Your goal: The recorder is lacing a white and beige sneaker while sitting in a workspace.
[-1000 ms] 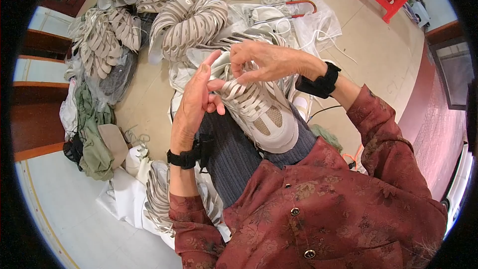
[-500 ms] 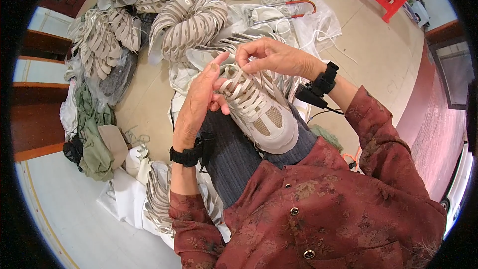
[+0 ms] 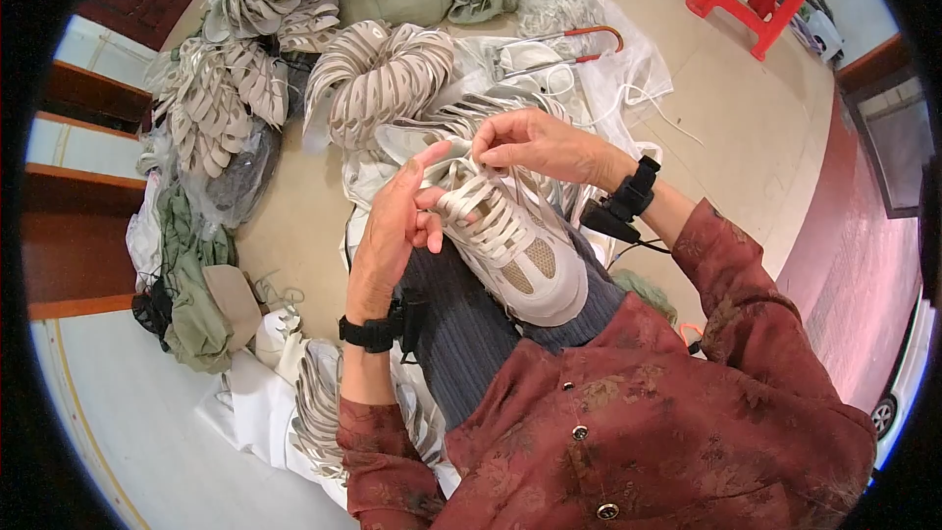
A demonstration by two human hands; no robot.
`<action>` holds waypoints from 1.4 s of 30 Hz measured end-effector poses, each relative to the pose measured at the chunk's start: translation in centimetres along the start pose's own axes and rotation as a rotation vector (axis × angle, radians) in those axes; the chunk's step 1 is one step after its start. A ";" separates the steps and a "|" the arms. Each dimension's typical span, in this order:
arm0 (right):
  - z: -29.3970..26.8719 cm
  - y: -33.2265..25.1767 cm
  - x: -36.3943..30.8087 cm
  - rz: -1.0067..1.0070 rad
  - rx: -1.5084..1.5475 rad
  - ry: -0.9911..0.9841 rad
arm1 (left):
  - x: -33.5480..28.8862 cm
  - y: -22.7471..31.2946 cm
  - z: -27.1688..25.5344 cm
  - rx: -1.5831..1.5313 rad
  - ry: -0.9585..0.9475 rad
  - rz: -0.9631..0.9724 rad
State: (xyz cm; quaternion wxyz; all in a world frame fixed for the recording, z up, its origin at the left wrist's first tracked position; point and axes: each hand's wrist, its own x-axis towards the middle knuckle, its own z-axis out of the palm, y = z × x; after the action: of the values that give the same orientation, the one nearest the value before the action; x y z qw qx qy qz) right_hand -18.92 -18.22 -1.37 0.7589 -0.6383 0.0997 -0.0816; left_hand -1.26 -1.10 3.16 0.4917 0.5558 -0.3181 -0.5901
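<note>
The right hand (image 3: 535, 145) has slid up the beige shoe (image 3: 510, 240), pinching its lace (image 3: 461, 169); the left hand (image 3: 392, 231) steadies it, fingers pressed against the side, lacing nearing the top

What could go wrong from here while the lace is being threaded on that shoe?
The beige shoe rests loosely on the lap, steadied only by the left hand; it might slide off. The right hand pinches the white lace near the top eyelets, so a slip could pull it back out. The black cable at the wrist may snag.
</note>
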 end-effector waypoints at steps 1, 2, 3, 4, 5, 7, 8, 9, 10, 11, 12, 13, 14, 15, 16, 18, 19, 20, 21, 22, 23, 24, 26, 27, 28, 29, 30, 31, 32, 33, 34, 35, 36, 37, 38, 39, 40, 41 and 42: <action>0.0 0.2 -0.1 -0.007 0.033 0.012 | 0.0 0.0 0.1 -0.020 0.007 0.011; 0.0 0.5 -0.1 -0.014 0.067 0.024 | 0.0 0.1 0.1 -0.040 0.013 0.021; 0.0 0.7 -0.3 -0.015 0.066 0.024 | 0.0 0.0 0.3 -0.040 0.012 0.022; 0.2 0.9 -0.5 -0.022 0.078 0.056 | 0.0 -0.1 0.3 -0.033 0.053 0.033; 0.4 1.1 -0.7 -0.029 0.090 0.088 | -0.1 -0.2 0.4 -0.026 0.093 0.044; 1.0 1.3 -1.1 -0.032 0.093 0.111 | -0.5 0.1 0.9 0.035 0.098 0.065; 1.1 1.3 -1.4 -0.033 0.097 0.134 | -0.6 0.3 1.0 0.094 0.103 0.086; 1.1 1.2 -1.8 0.025 0.046 0.158 | -0.5 0.2 1.0 0.096 0.100 0.088; 1.4 1.3 -2.0 0.022 0.045 0.157 | -0.5 0.1 0.9 0.088 0.094 0.088; 1.7 1.5 -2.3 0.007 0.044 0.183 | -0.4 0.0 0.8 0.080 0.087 0.087; 2.0 1.7 -2.6 -0.008 0.042 0.209 | -0.4 0.0 0.7 0.082 0.087 0.090; 2.2 1.9 -3.0 -0.009 0.044 0.211 | -0.4 -0.1 0.5 0.061 0.101 0.091; 2.4 2.1 -3.4 -0.025 -0.002 0.249 | -0.4 -0.3 0.4 0.039 0.114 0.092; 2.7 2.3 -3.9 -0.042 -0.048 0.288 | -0.4 -0.4 0.3 0.042 0.112 0.091; 3.0 2.6 -4.4 -0.047 -0.048 0.288 | -0.4 -0.2 0.2 0.147 0.196 0.105; 3.7 3.6 -5.8 -0.042 -0.020 0.453 | 0.0 -0.9 -0.4 0.256 0.280 0.126; 4.5 3.5 -6.4 -0.002 0.019 0.508 | 0.0 -1.8 -1.1 0.362 0.313 0.170; 4.8 3.9 -7.2 -0.008 0.020 0.507 | 0.1 -2.2 -1.2 0.469 0.339 0.214; 4.9 4.9 -8.0 0.034 0.012 0.570 | 0.1 -2.5 -1.4 0.473 0.340 0.219; 5.1 5.6 -8.8 0.077 0.005 0.636 | 0.1 -2.5 -1.1 0.474 0.313 0.163; 5.3 6.3 -9.5 0.100 0.033 0.658 | 0.1 -2.5 -0.8 0.475 0.286 0.106; 5.2 6.8 -10.2 0.096 0.034 0.662 | 0.2 -2.5 -0.5 0.479 0.283 0.109; 5.6 6.6 -11.3 0.093 0.035 0.643 | 0.3 -1.7 0.8 0.457 0.298 0.037; 5.7 6.4 -11.7 0.092 0.037 0.649 | 1.0 -2.1 0.7 0.459 0.292 0.037; 6.1 6.1 -11.9 0.069 -0.007 0.625 | 1.6 -2.8 0.1 0.518 0.270 0.009; 6.3 5.7 -12.2 0.049 -0.050 0.609 | 2.1 -2.8 0.1 0.575 0.238 -0.021; 6.5 5.2 -12.4 0.052 -0.045 0.614 | 2.2 -2.8 0.0 0.578 0.232 -0.025; 6.9 4.4 -12.7 0.049 -0.082 0.583 | 1.9 -2.5 0.4 0.573 0.256 -0.005; 7.2 4.1 -13.0 0.046 -0.118 0.552 | 1.6 -2.2 0.6 0.569 0.281 0.013; 7.0 4.5 -12.9 0.007 -0.210 0.545 | 2.1 -3.3 -0.6 0.412 0.296 0.019; 6.6 4.9 -13.1 0.013 -0.202 0.564 | 2.2 -2.9 -0.1 0.417 0.277 0.011; 6.2 5.3 -13.3 -0.008 -0.242 0.568 | 2.2 -2.5 0.5 0.359 0.277 0.003; 5.9 5.6 -13.6 -0.029 -0.280 0.571 | 2.3 -2.1 1.0 0.302 0.276 -0.007; 6.1 4.8 -13.4 -0.002 -0.220 0.538 | 2.2 -2.2 -1.3 0.263 0.201 -0.043; 5.9 5.0 -13.8 -0.003 -0.217 0.555 | 2.2 -2.1 -1.5 0.271 0.186 -0.044; 5.7 5.1 -14.3 -0.031 -0.264 0.561 | 2.4 -2.2 -1.4 0.122 0.189 -0.019; 5.4 5.2 -14.6 -0.054 -0.304 0.565 | 2.5 -1.8 -1.8 -0.025 0.195 -0.005; 5.5 4.9 -14.5 -0.030 -0.286 0.542 | 2.3 -1.7 -4.7 -0.111 0.077 -0.009; 5.3 4.8 -14.8 -0.025 -0.276 0.560 | 2.4 -1.8 -5.8 -0.104 0.063 -0.023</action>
State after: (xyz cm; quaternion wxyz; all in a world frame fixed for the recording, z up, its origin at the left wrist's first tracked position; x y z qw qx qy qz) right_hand -31.84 -8.64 -4.49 0.6069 -0.6893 0.3073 -0.2492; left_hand 4.23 -1.74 -0.38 0.5228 0.5513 -0.2652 -0.5937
